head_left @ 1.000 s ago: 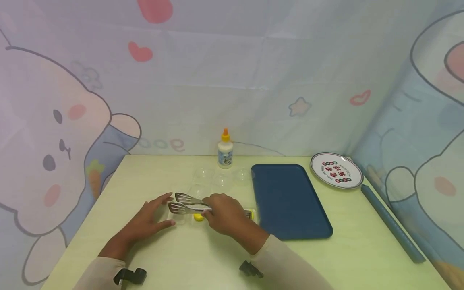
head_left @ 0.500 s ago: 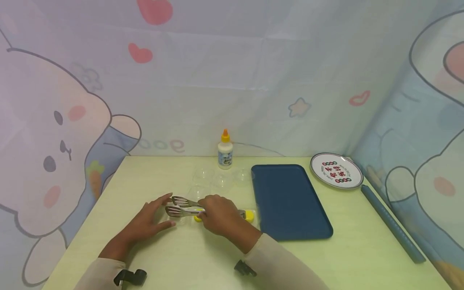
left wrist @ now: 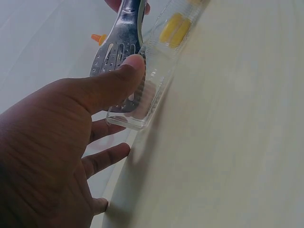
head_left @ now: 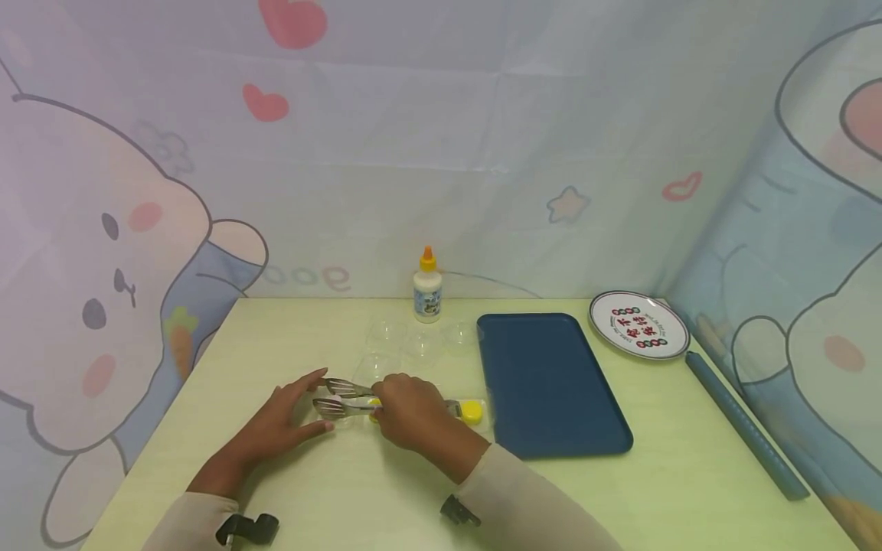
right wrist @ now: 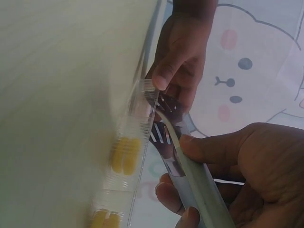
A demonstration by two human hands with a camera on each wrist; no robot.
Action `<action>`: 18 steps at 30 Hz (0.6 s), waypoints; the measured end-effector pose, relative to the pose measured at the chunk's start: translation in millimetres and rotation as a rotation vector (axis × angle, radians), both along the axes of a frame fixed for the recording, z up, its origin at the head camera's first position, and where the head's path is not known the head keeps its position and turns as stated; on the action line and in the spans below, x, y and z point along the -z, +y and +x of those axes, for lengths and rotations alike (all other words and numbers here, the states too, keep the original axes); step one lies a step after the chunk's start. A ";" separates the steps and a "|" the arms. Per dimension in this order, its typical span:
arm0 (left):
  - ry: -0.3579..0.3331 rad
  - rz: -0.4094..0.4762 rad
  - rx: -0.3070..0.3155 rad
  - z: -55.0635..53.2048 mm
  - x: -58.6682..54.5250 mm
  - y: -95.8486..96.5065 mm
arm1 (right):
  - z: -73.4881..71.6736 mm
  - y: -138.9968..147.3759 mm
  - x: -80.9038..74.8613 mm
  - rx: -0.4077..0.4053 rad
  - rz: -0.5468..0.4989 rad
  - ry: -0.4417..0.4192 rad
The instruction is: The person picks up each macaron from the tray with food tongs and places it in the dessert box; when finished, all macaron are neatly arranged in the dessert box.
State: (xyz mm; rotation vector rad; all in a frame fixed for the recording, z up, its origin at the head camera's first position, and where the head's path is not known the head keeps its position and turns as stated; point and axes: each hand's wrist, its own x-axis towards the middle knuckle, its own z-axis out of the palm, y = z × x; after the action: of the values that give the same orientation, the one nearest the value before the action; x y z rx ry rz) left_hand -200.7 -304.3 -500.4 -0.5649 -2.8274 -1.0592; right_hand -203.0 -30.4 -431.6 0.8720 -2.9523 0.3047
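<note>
My right hand (head_left: 416,413) grips metal tongs (right wrist: 183,166) with pale handles. Their slotted heads stand apart at the left end of a long clear plastic tray (left wrist: 126,122), one of them overlapping the tray. Thumb and fingers of my left hand (head_left: 279,421) lie on either side of that end and hold it. Yellow macarons (right wrist: 126,156) sit in compartments further along, one at the right end (head_left: 472,412) beyond my right hand. A pale pinkish shape (left wrist: 142,102) shows through the plastic in the end compartment.
A dark blue tray (head_left: 554,383) lies right of the clear one. Clear plastic domed pieces (head_left: 420,346) lie behind, near a yellow-capped bottle (head_left: 427,295). Further right are a patterned plate (head_left: 639,325) and a grey-blue bar (head_left: 747,428) along the table's right edge.
My right hand has shifted left with the tongs, closer to the tray's left end, uncovering more of the right-end macaron. The left hand has stayed in place.
</note>
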 end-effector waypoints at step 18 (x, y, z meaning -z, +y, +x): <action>0.044 -0.018 0.007 -1.7 4.1 -0.6 | -0.3 26.5 -6.9 0.025 -0.124 -0.008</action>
State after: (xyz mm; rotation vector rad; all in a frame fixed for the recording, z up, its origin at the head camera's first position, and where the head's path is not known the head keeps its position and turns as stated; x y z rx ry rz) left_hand -202.4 -304.9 -504.6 -0.5924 -2.8019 -1.0111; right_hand -203.4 -3.9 -424.7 0.8207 -2.9116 0.4846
